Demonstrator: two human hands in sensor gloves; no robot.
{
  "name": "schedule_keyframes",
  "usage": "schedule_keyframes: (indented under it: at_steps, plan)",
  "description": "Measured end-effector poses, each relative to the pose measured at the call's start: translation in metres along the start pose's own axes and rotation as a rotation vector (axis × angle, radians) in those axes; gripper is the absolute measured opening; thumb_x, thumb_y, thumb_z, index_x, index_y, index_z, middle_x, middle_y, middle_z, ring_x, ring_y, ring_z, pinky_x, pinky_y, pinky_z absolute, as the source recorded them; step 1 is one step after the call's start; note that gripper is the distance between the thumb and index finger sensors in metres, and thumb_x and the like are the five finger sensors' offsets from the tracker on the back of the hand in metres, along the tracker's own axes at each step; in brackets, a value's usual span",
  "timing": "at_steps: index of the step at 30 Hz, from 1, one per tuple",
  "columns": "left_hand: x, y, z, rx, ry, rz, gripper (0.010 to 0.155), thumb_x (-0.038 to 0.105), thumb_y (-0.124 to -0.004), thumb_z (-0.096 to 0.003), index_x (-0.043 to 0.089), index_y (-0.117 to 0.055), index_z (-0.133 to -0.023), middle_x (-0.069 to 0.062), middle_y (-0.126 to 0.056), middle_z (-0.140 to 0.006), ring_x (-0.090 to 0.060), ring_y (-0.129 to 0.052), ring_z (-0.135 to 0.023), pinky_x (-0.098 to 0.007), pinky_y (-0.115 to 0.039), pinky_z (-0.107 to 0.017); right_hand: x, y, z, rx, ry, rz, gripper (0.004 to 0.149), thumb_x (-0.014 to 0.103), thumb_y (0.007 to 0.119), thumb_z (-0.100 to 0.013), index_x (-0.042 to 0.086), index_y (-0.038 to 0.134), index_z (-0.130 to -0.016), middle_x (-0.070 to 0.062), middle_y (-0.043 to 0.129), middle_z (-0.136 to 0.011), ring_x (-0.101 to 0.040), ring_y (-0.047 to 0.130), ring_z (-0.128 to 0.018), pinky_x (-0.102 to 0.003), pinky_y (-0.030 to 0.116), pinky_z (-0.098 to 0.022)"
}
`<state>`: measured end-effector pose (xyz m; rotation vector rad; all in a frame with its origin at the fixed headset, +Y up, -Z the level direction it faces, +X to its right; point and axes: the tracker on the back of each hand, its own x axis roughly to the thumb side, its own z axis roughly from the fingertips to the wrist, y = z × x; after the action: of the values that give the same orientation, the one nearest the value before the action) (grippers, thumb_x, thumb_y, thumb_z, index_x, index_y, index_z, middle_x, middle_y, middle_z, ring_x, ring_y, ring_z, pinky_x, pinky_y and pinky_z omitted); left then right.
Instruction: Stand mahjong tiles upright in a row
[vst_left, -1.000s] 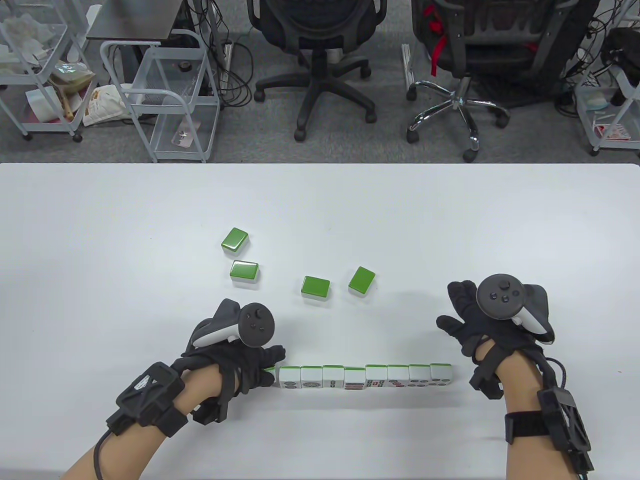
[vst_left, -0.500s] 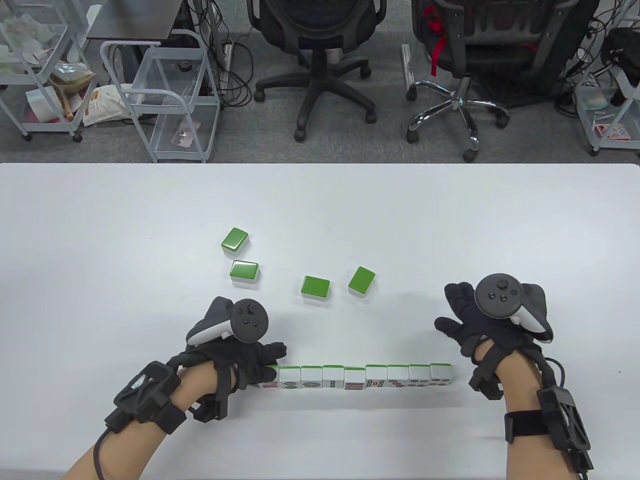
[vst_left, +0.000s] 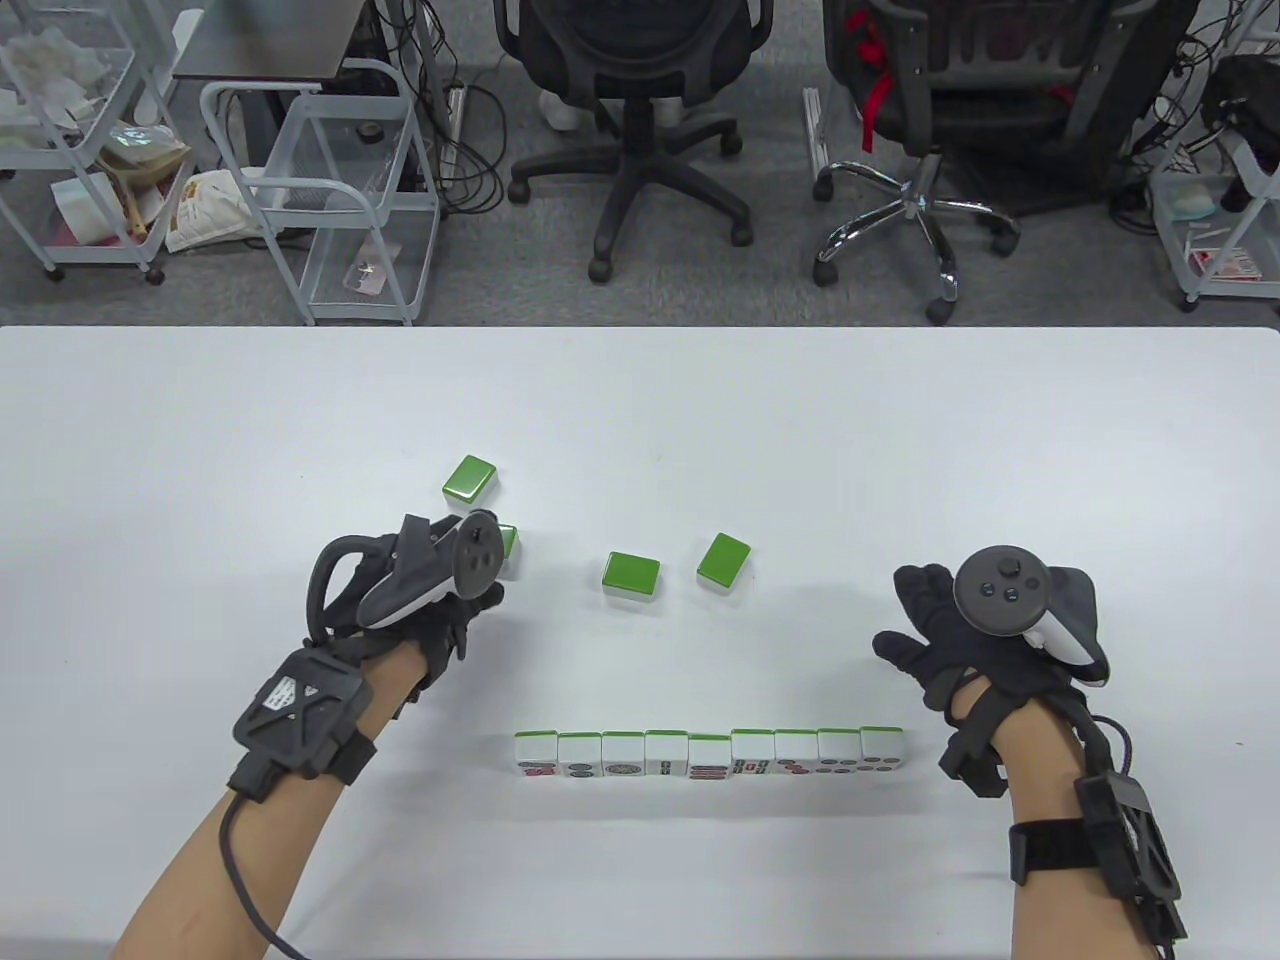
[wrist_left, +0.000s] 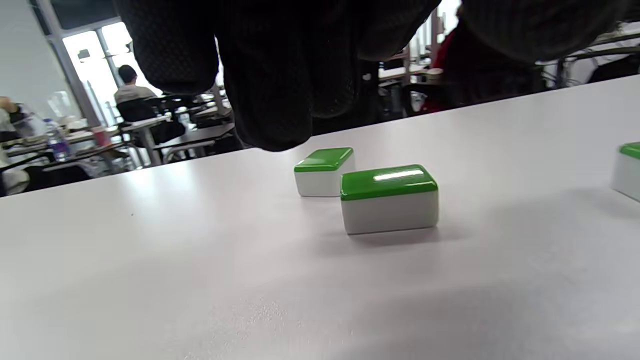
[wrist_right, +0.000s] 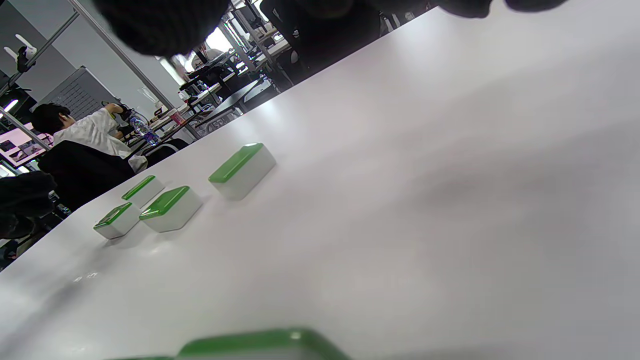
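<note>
A row of several upright mahjong tiles (vst_left: 710, 752) stands near the table's front, faces toward me. Four loose tiles lie green back up behind it: one at the far left (vst_left: 470, 478), one (vst_left: 508, 540) half hidden by my left tracker, one in the middle (vst_left: 631, 577) and one tilted (vst_left: 724, 560). My left hand (vst_left: 445, 605) is empty and hovers just in front of the half-hidden tile (wrist_left: 389, 199); its fingers (wrist_left: 270, 100) hang above it without touching. My right hand (vst_left: 950, 640) lies spread and empty, just right of and behind the row's right end.
The white table (vst_left: 200, 450) ends at its far edge, with office chairs (vst_left: 630, 120) and wire carts (vst_left: 330, 200) beyond. The right wrist view shows the loose tiles (wrist_right: 241, 170) to the left and the row's end tile (wrist_right: 265, 345) at the bottom.
My left hand has let go of the row's left end tile and moved back and left to the loose tiles. The row's leftmost tile now stands uncovered. The right hand has barely moved.
</note>
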<state>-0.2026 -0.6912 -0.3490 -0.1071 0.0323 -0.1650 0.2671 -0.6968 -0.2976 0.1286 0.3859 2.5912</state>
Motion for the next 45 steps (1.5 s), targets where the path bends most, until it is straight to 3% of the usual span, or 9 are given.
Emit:
schedule_keyframes:
  at_steps: [6,9,11,19,25,29,35,45]
  plan:
    - [0.02,-0.018,-0.023,-0.11,0.176,-0.056,0.087,0.073,-0.063,-0.0209,0.024,-0.06,-0.093,0.002,-0.092,-0.09,-0.021,-0.11,-0.066,-0.047,-0.085,-0.056,-0.002,-0.002,0.002,-0.015,0.035,0.006,0.08,0.05,0.074,-0.034,0.006,0.049,-0.096,-0.028,0.043,-0.102,-0.061,0.051,-0.089,-0.069,0.056,-0.057]
    - [0.023,-0.024,-0.031,-0.102,0.249,-0.056,0.099,0.078,-0.058,-0.0171,0.018,-0.047,-0.096,0.0,-0.084,-0.094,-0.023,-0.106,-0.072,-0.049,-0.082,-0.059,-0.001,-0.003,0.002,-0.025,0.044,0.006,0.08,0.05,0.074,-0.033,0.005,0.05,-0.095,-0.029,0.044,-0.102,-0.061,0.052,-0.088,-0.069,0.057,-0.057]
    - [0.022,-0.027,-0.038,-0.171,0.279,-0.029,0.103,0.079,-0.056,-0.0173,0.016,-0.039,-0.097,-0.001,-0.079,-0.096,-0.023,-0.103,-0.074,-0.048,-0.081,-0.06,-0.001,-0.003,0.003,-0.022,0.048,0.004,0.08,0.05,0.074,-0.034,0.005,0.05,-0.095,-0.029,0.044,-0.102,-0.061,0.052,-0.088,-0.069,0.057,-0.056]
    - [0.022,-0.038,-0.055,-0.249,0.376,0.004,0.104,0.081,-0.062,-0.0181,0.015,-0.041,-0.096,0.001,-0.082,-0.093,-0.022,-0.105,-0.072,-0.048,-0.083,-0.059,-0.001,-0.003,0.004,-0.007,0.065,0.0,0.08,0.051,0.074,-0.034,0.004,0.051,-0.095,-0.029,0.044,-0.102,-0.061,0.053,-0.088,-0.069,0.057,-0.056]
    - [0.028,-0.042,-0.055,-0.208,0.39,-0.042,0.101,0.078,-0.065,-0.0199,0.015,-0.043,-0.096,0.002,-0.085,-0.091,-0.021,-0.106,-0.07,-0.048,-0.083,-0.059,-0.001,-0.003,0.005,-0.011,0.069,-0.014,0.08,0.051,0.075,-0.034,0.004,0.052,-0.095,-0.03,0.045,-0.101,-0.062,0.053,-0.087,-0.069,0.057,-0.056]
    - [0.032,-0.04,-0.056,-0.171,0.378,-0.012,0.093,0.071,-0.076,-0.0247,0.017,-0.046,-0.095,0.005,-0.086,-0.09,-0.02,-0.106,-0.071,-0.047,-0.083,-0.06,0.001,-0.003,0.005,-0.013,0.06,-0.015,0.08,0.05,0.075,-0.034,0.004,0.052,-0.095,-0.03,0.046,-0.101,-0.062,0.053,-0.087,-0.069,0.057,-0.056]
    - [0.028,-0.035,-0.055,-0.162,0.3,-0.02,0.092,0.071,-0.079,-0.0228,0.017,-0.054,-0.093,0.005,-0.093,-0.086,-0.019,-0.112,-0.065,-0.045,-0.087,-0.058,-0.001,-0.004,0.006,-0.016,0.061,-0.016,0.079,0.05,0.075,-0.035,0.004,0.052,-0.095,-0.029,0.046,-0.101,-0.062,0.054,-0.087,-0.069,0.058,-0.056]
    - [-0.018,-0.017,-0.029,-0.362,0.038,0.294,0.078,0.066,-0.078,-0.0252,0.026,-0.066,-0.091,0.002,-0.091,-0.089,-0.02,-0.112,-0.067,-0.046,-0.086,-0.059,-0.002,-0.007,0.008,-0.027,0.051,-0.043,0.079,0.05,0.075,-0.035,0.004,0.052,-0.095,-0.029,0.045,-0.102,-0.061,0.053,-0.088,-0.069,0.058,-0.056]
